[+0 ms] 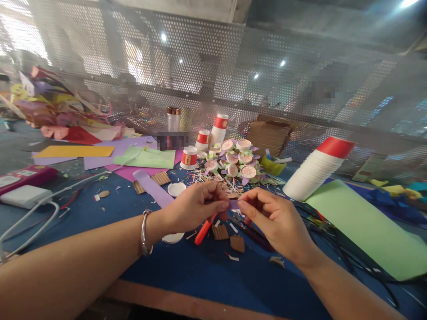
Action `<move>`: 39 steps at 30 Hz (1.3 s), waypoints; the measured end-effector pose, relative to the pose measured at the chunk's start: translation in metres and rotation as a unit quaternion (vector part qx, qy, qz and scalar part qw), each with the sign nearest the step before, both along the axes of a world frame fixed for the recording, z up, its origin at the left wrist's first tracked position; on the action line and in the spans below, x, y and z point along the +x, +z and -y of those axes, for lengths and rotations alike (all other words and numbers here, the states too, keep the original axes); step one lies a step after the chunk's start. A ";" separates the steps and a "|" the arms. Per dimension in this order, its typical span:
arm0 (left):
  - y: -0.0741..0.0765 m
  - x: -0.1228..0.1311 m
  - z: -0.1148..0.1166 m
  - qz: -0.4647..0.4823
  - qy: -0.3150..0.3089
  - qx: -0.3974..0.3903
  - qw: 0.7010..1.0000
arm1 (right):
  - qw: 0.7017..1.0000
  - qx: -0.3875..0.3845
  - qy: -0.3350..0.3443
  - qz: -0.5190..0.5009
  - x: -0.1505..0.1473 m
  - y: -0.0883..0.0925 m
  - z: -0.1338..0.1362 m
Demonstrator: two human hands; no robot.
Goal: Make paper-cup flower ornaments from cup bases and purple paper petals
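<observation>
My left hand (196, 205) and my right hand (275, 218) meet above the blue table (187, 266), both pinching a small purple paper piece (234, 204) between thumb and fingers. A silver bangle (144, 233) sits on my left wrist. Under the hands lie an orange cutter (203, 232), brown cardboard bits (237, 243) and a white disc (172, 238). Just beyond the hands is a cluster of paper flowers with cup-base centres (235, 163).
A tilted stack of white paper cups with a red rim (315, 168) rests on a green sheet (367, 226) at right. Small red-and-white cups (189, 158), a purple strip (151, 186), coloured sheets (147, 157), a charger with cable (25, 196), and a perforated metal screen (213, 75) behind.
</observation>
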State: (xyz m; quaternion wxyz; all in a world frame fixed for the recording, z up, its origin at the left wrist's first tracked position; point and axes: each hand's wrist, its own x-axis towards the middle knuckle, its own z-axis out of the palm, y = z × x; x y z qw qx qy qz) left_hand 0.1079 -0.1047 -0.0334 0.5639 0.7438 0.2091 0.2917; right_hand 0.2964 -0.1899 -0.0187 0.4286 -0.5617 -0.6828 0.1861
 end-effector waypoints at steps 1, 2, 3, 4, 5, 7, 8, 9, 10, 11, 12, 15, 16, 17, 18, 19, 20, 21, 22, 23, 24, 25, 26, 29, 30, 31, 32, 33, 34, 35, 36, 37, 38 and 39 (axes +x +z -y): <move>0.001 -0.001 -0.002 0.005 0.010 0.006 1.000 | 1.000 0.012 -0.008 -0.003 0.001 0.001 0.000; 0.002 -0.003 -0.004 0.007 0.021 0.011 1.000 | 1.000 0.024 -0.018 -0.005 0.003 0.001 -0.001; 0.002 -0.005 -0.006 0.001 0.034 0.020 0.999 | 0.999 0.036 -0.029 -0.008 0.005 0.002 -0.001; 0.003 -0.007 -0.008 -0.013 0.051 0.040 0.998 | 0.998 0.047 -0.042 -0.011 0.008 0.002 -0.002; 0.004 -0.009 -0.009 -0.039 0.070 0.071 0.994 | 0.997 0.059 -0.055 -0.015 0.011 0.002 -0.004; 0.004 -0.012 -0.009 -0.113 0.101 0.149 0.977 | 0.994 0.078 -0.079 -0.027 0.016 0.002 -0.006; 0.003 -0.012 -0.008 -0.154 0.106 0.183 0.965 | 0.992 0.084 -0.088 -0.035 0.018 0.001 -0.007; 0.003 -0.013 -0.007 -0.193 0.103 0.209 0.953 | 0.991 0.090 -0.094 -0.042 0.020 0.000 -0.008; 0.001 -0.013 -0.005 -0.228 0.095 0.228 0.942 | 0.990 0.092 -0.097 -0.047 0.021 -0.001 -0.009; 0.000 -0.012 -0.002 -0.257 0.087 0.243 0.931 | 0.990 0.092 -0.098 -0.049 0.021 -0.002 -0.010; -0.001 -0.012 0.000 -0.277 0.080 0.256 0.923 | 0.990 0.091 -0.096 -0.049 0.021 -0.002 -0.011; -0.005 -0.010 0.003 -0.288 0.074 0.280 0.913 | 0.992 0.085 -0.086 -0.041 0.019 -0.003 -0.011; -0.005 -0.010 0.003 -0.281 0.065 0.277 0.917 | 0.992 0.084 -0.084 -0.040 0.019 -0.003 -0.010; -0.005 -0.010 0.002 -0.274 0.055 0.271 0.921 | 0.992 0.085 -0.083 -0.039 0.018 -0.003 -0.010; -0.004 -0.010 0.001 -0.267 0.049 0.269 0.924 | 0.992 0.085 -0.083 -0.038 0.018 -0.003 -0.010; -0.003 -0.011 -0.001 -0.263 0.047 0.271 0.925 | 0.992 0.087 -0.084 -0.036 0.017 -0.003 -0.009; -0.002 -0.012 -0.002 -0.265 0.050 0.279 0.922 | 0.992 0.087 -0.085 -0.033 0.017 -0.003 -0.009; 0.000 -0.013 -0.004 -0.271 0.055 0.288 0.917 | 0.992 0.087 -0.085 -0.030 0.017 -0.002 -0.009; 0.001 -0.014 -0.005 -0.281 0.062 0.297 0.910 | 0.992 0.086 -0.085 -0.028 0.017 -0.002 -0.009; 0.002 -0.015 -0.006 -0.291 0.067 0.303 0.905 | 0.992 0.085 -0.085 -0.025 0.016 -0.002 -0.008; 0.003 -0.016 -0.006 -0.300 0.068 0.302 0.902 | 0.992 0.085 -0.085 -0.021 0.016 -0.002 -0.008; 0.003 -0.016 -0.005 -0.308 0.068 0.300 0.900 | 0.992 0.086 -0.086 -0.016 0.015 -0.002 -0.007; 0.003 -0.016 -0.004 -0.314 0.070 0.298 0.899 | 0.992 0.088 -0.087 -0.009 0.015 -0.002 -0.007; 0.003 -0.015 0.002 -0.331 0.071 0.289 0.896 | 0.991 0.099 -0.091 0.020 0.013 -0.002 -0.006; 0.003 -0.014 0.003 -0.335 0.069 0.283 0.896 | 0.990 0.101 -0.092 0.028 0.012 -0.003 -0.005; 0.003 -0.013 0.003 -0.337 0.069 0.276 0.897 | 0.990 0.103 -0.092 0.035 0.012 -0.003 -0.005; 0.003 -0.013 0.003 -0.336 0.072 0.269 0.900 | 0.989 0.105 -0.091 0.040 0.012 -0.004 -0.005; 0.003 -0.013 0.001 -0.333 0.079 0.266 0.901 | 0.989 0.107 -0.091 0.044 0.011 -0.004 -0.005; 0.003 -0.014 -0.002 -0.328 0.091 0.265 0.902 | 0.989 0.110 -0.090 0.047 0.011 -0.005 -0.005; 0.003 -0.014 -0.006 -0.323 0.108 0.267 0.902 | 0.988 0.113 -0.090 0.052 0.011 -0.005 -0.005; 0.003 -0.015 -0.009 -0.317 0.126 0.269 0.901 | 0.987 0.119 -0.091 0.058 0.011 -0.006 -0.005; 0.003 -0.016 -0.013 -0.309 0.144 0.268 0.901 | 0.985 0.126 -0.093 0.067 0.010 -0.006 -0.005; 0.004 -0.017 -0.016 -0.301 0.160 0.267 0.902 | 0.983 0.136 -0.097 0.079 0.010 -0.006 -0.004; 0.004 -0.016 -0.017 -0.294 0.171 0.267 0.902 | 0.979 0.149 -0.100 0.093 0.010 -0.005 -0.004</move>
